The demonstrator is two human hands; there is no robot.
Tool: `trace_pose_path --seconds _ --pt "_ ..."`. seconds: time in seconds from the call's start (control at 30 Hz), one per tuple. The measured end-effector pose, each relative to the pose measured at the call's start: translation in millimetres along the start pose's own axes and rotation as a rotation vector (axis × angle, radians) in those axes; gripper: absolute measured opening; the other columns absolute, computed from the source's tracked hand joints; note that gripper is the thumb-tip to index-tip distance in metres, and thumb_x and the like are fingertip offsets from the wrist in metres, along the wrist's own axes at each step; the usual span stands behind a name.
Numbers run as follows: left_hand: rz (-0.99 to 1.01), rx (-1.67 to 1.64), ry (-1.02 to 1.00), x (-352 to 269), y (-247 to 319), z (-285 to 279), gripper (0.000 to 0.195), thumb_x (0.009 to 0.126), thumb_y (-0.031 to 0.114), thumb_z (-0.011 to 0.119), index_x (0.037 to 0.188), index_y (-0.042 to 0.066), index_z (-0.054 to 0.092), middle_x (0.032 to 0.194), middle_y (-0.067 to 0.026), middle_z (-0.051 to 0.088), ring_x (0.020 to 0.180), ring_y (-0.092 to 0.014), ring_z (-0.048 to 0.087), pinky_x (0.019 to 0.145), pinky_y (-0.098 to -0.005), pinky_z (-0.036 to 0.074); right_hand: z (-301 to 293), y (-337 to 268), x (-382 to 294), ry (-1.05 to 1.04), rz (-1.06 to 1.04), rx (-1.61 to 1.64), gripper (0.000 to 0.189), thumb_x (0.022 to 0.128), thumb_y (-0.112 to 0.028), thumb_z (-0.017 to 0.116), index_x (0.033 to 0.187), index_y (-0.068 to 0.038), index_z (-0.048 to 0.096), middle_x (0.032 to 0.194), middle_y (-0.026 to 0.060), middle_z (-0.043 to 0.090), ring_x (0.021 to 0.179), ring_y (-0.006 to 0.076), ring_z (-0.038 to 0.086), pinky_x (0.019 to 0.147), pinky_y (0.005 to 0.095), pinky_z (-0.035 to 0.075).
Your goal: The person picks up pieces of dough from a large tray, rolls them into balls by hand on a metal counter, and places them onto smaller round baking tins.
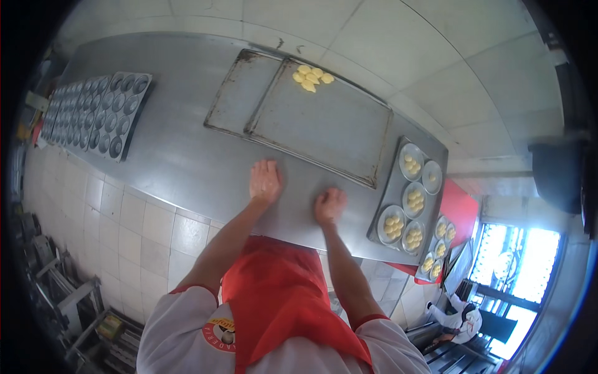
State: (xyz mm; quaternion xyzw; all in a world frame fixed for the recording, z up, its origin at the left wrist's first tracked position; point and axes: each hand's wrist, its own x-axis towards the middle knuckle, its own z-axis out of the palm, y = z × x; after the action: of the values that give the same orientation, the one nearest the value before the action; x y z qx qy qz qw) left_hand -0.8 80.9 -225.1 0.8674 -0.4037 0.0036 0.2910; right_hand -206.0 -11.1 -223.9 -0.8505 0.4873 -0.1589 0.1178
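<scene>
My left hand (265, 181) is palm down on the steel worktable (182, 126), its fingers pointing away from me and close together. To its right, my right hand (331, 204) is curled low over the same steel surface and slightly blurred. Whatever may lie under either palm is hidden. Beyond both hands sits a large metal baking tray (322, 126), overlapping a second baking tray (243, 89) on its left. Several pale yellow dough pieces (308, 77) are grouped at the far edge of the large tray.
Muffin pans (119, 112) stand in a row at the table's left end. On the right, a dark tray (392, 187) carries round plates (393, 239) with dough balls. More filled plates (440, 250) rest on a red surface (460, 205) beyond. A person (462, 322) is farther off, lower right.
</scene>
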Motion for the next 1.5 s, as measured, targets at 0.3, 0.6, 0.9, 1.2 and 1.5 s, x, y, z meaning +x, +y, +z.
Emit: trace_pose_path --seconds 0.3,0.6,0.9,1.2,1.5 --pt "-0.004 0.150 -0.435 -85.7 -30.9 -36.8 0.010 0.086 0.014 0.058 0.092 0.005 0.061 0.101 -0.0176 0.059 0.100 -0.037 0.057 0.087 -0.0506 0.045 -38.1 77.1 -72.4 -0.047 -0.381 -0.050 0.018 0.082 -0.017 0.063 0.098 -0.010 0.060 0.102 0.0166 0.055 0.092 0.0374 0.055 0.077 0.0519 0.047" --pt "-0.126 0.104 0.015 -28.6 29.3 33.0 0.012 0.081 0.008 0.059 0.093 0.004 0.061 0.098 -0.0192 0.059 0.097 -0.039 0.055 0.085 -0.0529 0.044 -24.2 35.0 -12.0 -0.192 -0.169 0.251 0.007 0.077 -0.010 0.062 0.083 -0.007 0.060 0.101 0.0174 0.054 0.101 0.0397 0.051 0.084 0.0525 0.043" --pt "-0.169 -0.520 -0.592 -0.9 174.9 29.8 0.034 0.081 0.004 0.075 0.114 0.005 0.070 0.113 -0.0125 0.065 0.102 -0.024 0.066 0.088 -0.0360 0.058 -131.5 233.1 49.7 -0.302 0.404 0.919 0.024 0.084 -0.007 0.068 0.108 -0.006 0.073 0.101 0.0096 0.071 0.089 0.0209 0.068 0.080 0.0334 0.053" --pt "0.243 -0.588 -0.531 176.7 434.7 220.9 0.032 0.081 -0.002 0.066 0.112 0.005 0.068 0.115 -0.0164 0.062 0.101 -0.037 0.064 0.087 -0.0428 0.055 -164.0 362.4 294.8 0.089 0.091 0.460 0.028 0.084 -0.007 0.066 0.111 -0.001 0.069 0.102 0.0184 0.071 0.091 0.0364 0.068 0.082 0.0420 0.054" --pt "0.448 -0.208 -0.806 171.7 446.4 253.8 0.076 0.070 0.001 0.074 0.139 0.002 0.042 0.130 -0.0259 0.046 0.121 -0.047 0.050 0.103 -0.0466 0.045 -148.4 369.3 277.4 -0.338 0.045 0.446 0.072 0.068 -0.004 0.079 0.135 -0.005 0.051 0.133 0.0177 0.052 0.126 0.0411 0.049 0.101 0.0460 0.048"
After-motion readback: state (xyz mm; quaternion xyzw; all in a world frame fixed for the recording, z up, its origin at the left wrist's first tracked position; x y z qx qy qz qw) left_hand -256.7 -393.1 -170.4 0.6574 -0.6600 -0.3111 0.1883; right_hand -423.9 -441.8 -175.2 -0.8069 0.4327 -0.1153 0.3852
